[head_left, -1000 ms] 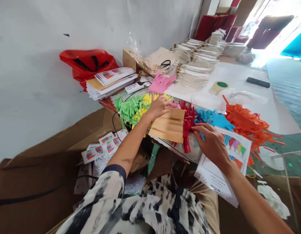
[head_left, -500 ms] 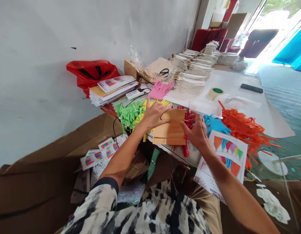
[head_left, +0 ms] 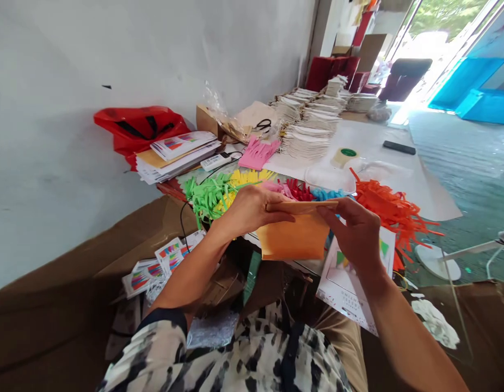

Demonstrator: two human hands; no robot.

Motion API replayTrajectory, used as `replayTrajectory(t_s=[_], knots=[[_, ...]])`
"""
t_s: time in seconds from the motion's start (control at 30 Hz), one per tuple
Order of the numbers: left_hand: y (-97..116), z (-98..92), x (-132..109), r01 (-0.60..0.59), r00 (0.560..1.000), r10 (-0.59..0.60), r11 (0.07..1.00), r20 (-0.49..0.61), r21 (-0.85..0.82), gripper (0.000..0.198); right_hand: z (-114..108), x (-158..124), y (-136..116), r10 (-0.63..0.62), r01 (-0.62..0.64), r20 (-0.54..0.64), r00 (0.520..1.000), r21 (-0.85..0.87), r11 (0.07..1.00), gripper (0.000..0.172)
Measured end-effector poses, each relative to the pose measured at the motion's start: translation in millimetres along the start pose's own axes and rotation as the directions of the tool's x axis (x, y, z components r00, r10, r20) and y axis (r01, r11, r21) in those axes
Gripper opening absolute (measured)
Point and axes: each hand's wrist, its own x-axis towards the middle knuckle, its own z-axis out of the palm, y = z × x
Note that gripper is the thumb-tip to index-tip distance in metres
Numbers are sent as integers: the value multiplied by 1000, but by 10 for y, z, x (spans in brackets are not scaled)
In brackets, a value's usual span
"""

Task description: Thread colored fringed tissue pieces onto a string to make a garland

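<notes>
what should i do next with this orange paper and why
Probably run a thumb along the top fold of the orange paper to sharpen it: the left hand and right hand hold it up between them, and that upper edge looks folded but not pressed flat.

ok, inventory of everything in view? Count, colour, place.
Folded paper: 1, orange, held up between the hands
Fringed paper: 1 bunch, green, behind left hand
Fringed paper pile: 1, yellow, right of the green
Fringed cut-out: 1, pink, farther along the table
Paper fringe: 1 bunch, red, behind the folded paper
Blue fringe: 1 bunch, blue, beside the red
Orange fringe: 1 bunch, orange, right of the blue
Printed sheet: 1, white, under right hand
Scissors: 1, black handles, far end
Tape roll: 1, green core, on white sheet
Plastic bag: 1, red, by the wall
Left hand: holding the folded paper
Right hand: holding the folded paper
</notes>
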Motion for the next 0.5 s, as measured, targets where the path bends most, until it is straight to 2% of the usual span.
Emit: replayTrajectory(t_s=[0.1, 0.23, 0.3, 0.4, 0.5], knots=[[170, 2, 65, 93, 993, -110, 931, -30, -354, 40, -165, -77, -66, 99, -86, -139, 985, 99, 991, 19], [317, 169, 255, 147, 968, -239, 777, -72, -612, 36, -419, -192, -76, 136, -100, -318, 938, 125, 987, 26], [364, 368, 362, 179, 955, -294, 638, -23, -749, 35, -569, -290, -53, 159, -120, -398, 903, 120, 985, 29], [408, 759, 481, 273, 940, -310, 438, 142, -857, 39, -798, -510, 3, 231, -178, -490, 841, 153, 972, 31], [446, 1144, 529, 359, 923, -259, 317, 284, -878, 45, -1007, -772, 64, 292, -253, -552, 781, 148, 956, 36]])
